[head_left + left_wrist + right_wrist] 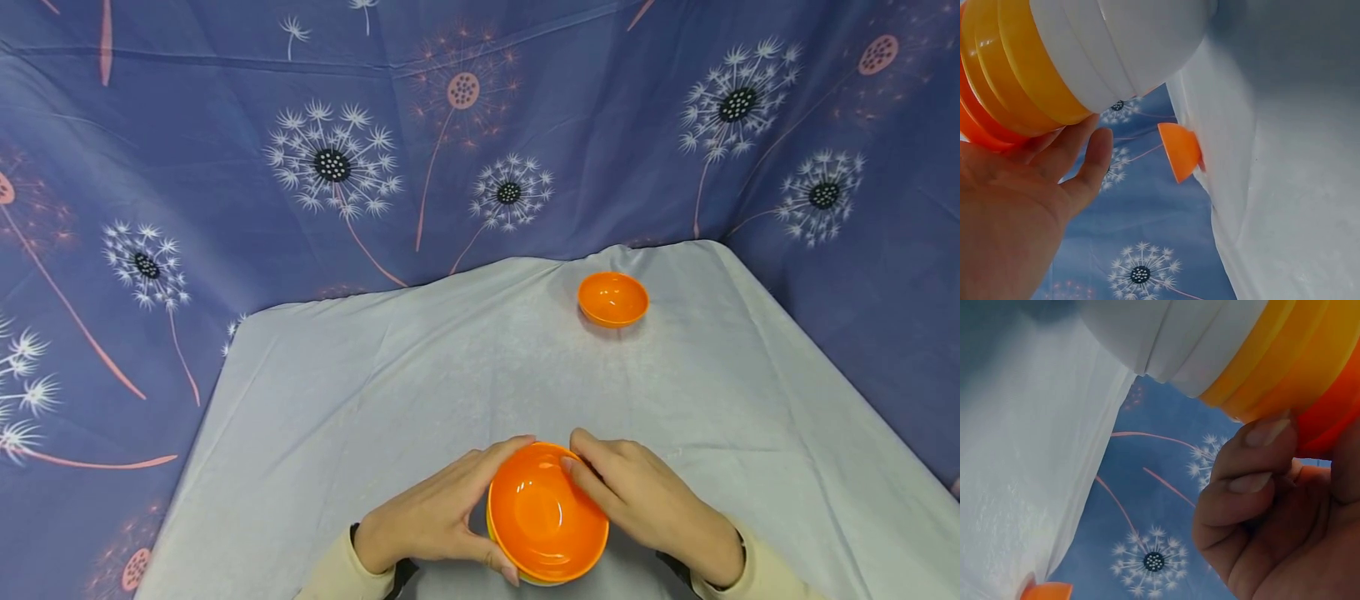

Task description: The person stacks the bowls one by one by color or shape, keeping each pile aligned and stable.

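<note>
In front of me stands a stack of bowls, topped by orange bowls (547, 517). The left wrist view shows yellow bowls (1019, 69) beneath the orange ones and white bowls (1122, 50) at the bottom. My left hand (442, 508) holds the stack from the left, thumb on the near side and fingers around the far side, against the orange and yellow bowls. At the upper right rim, my right hand (645, 492) pinches the orange part, with one digit inside the bowl and the others outside. How many bowls are nested is hidden.
Another orange bowl (612, 300) sits upright by itself at the back right of the table. A pale grey cloth (420, 392) with shallow wrinkles covers the table. Blue fabric (585, 125) with dandelion prints hangs behind and at both sides.
</note>
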`<state>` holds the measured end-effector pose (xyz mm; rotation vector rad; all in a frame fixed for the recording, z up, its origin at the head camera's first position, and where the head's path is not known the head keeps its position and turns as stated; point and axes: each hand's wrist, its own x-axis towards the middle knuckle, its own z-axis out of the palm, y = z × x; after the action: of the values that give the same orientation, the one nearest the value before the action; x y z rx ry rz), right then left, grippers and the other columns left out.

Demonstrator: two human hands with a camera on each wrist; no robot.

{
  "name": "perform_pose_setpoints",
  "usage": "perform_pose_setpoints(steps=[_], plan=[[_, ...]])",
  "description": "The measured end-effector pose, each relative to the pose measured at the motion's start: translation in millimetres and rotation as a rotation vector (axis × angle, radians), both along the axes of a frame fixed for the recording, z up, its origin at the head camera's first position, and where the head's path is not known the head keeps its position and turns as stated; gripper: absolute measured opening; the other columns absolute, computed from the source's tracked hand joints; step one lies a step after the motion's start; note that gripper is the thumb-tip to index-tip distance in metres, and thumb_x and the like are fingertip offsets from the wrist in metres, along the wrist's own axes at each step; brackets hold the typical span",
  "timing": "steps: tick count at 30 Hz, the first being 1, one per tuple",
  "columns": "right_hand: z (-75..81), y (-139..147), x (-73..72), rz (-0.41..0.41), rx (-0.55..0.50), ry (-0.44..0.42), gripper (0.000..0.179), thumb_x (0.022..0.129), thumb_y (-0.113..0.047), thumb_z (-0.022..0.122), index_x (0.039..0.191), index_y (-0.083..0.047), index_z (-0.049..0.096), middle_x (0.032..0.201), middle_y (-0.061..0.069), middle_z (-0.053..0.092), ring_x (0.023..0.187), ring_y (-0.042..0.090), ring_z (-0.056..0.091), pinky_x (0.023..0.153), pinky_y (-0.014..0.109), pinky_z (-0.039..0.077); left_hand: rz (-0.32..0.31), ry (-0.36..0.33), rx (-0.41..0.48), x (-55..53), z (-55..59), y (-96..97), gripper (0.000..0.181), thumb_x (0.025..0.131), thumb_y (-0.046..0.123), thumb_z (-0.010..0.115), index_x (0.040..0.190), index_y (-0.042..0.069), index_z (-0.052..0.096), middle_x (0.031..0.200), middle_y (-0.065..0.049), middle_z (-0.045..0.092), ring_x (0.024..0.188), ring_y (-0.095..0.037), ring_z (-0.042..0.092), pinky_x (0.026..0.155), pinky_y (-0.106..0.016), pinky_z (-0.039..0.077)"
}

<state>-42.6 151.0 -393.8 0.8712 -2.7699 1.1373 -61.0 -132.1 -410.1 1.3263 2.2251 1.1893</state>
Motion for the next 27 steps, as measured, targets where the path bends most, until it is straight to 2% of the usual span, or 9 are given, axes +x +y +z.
perform_pose_setpoints(steps=[7, 11, 13, 15, 18, 21, 27], plan=[[-0.5, 0.6, 0.9, 0.013, 0.024, 0.060, 0.031, 0.111, -0.015, 0.059, 0.087, -0.027, 0.044, 0.069, -0.025, 0.026, 0.055, -0.007, 0.032, 0.048, 0.016, 0.030, -0.005, -0.012, -0.025, 0.2, 5.2, 1.0, 0.128, 0.076, 0.035, 0.098, 0.170, 0.030, 0.012, 0.163, 0.013, 0.043, 0.139, -0.010, 0.049, 0.116, -0.038, 0.041], [1.4, -0.1, 2.7, 0.012, 0.033, 0.045, 0.028, 0.112, -0.016, 0.058, 0.090, -0.026, 0.045, 0.068, -0.025, 0.026, 0.054, -0.007, 0.033, 0.047, 0.017, 0.032, -0.031, -0.015, -0.039, -0.1, 8.1, 1.9, 0.128, 0.077, 0.032, 0.097, 0.169, 0.031, 0.008, 0.167, 0.013, 0.036, 0.148, -0.010, 0.042, 0.127, -0.049, 0.023], [2.9, -0.8, 3.8, 0.007, 0.038, 0.029, 0.027, 0.112, -0.017, 0.057, 0.090, -0.026, 0.045, 0.068, -0.024, 0.027, 0.054, -0.007, 0.033, 0.046, 0.018, 0.032, -0.045, -0.034, -0.041, -0.3, 9.3, 2.4, 0.127, 0.079, 0.030, 0.096, 0.169, 0.031, 0.007, 0.167, 0.014, 0.034, 0.152, -0.009, 0.039, 0.129, -0.056, 0.013], [4.3, -1.8, 5.1, -0.002, 0.045, 0.015, 0.026, 0.112, -0.018, 0.057, 0.091, -0.026, 0.045, 0.067, -0.023, 0.027, 0.053, -0.006, 0.033, 0.046, 0.018, 0.033, -0.049, -0.040, -0.048, -0.1, 10.0, 2.1, 0.125, 0.080, 0.030, 0.095, 0.169, 0.031, 0.007, 0.167, 0.014, 0.034, 0.151, -0.008, 0.039, 0.128, -0.060, 0.008], [6.8, -3.7, 6.7, -0.016, 0.062, -0.004, 0.024, 0.113, -0.020, 0.056, 0.092, -0.026, 0.046, 0.067, -0.022, 0.027, 0.053, -0.006, 0.034, 0.046, 0.019, 0.033, -0.044, -0.048, -0.055, 0.5, 10.3, 1.3, 0.124, 0.081, 0.030, 0.094, 0.169, 0.031, 0.007, 0.167, 0.014, 0.034, 0.151, -0.007, 0.039, 0.127, -0.062, 0.006], [9.4, -4.9, 7.7, -0.016, 0.072, -0.013, 0.023, 0.113, -0.020, 0.055, 0.093, -0.025, 0.047, 0.067, -0.021, 0.026, 0.053, -0.005, 0.035, 0.046, 0.019, 0.034, -0.039, -0.027, -0.060, 1.1, 11.0, 0.6, 0.125, 0.081, 0.032, 0.095, 0.169, 0.029, 0.006, 0.168, 0.012, 0.035, 0.151, -0.008, 0.039, 0.127, -0.063, 0.007], [12.1, -4.0, 7.9, 0.012, 0.069, -0.004, 0.021, 0.113, -0.017, 0.056, 0.094, -0.023, 0.048, 0.068, -0.021, 0.027, 0.053, -0.005, 0.034, 0.046, 0.019, 0.033, -0.033, -0.026, -0.073, 1.6, 12.4, 0.8, 0.125, 0.080, 0.034, 0.095, 0.169, 0.029, 0.006, 0.168, 0.012, 0.034, 0.153, -0.009, 0.037, 0.128, -0.059, 0.010]])
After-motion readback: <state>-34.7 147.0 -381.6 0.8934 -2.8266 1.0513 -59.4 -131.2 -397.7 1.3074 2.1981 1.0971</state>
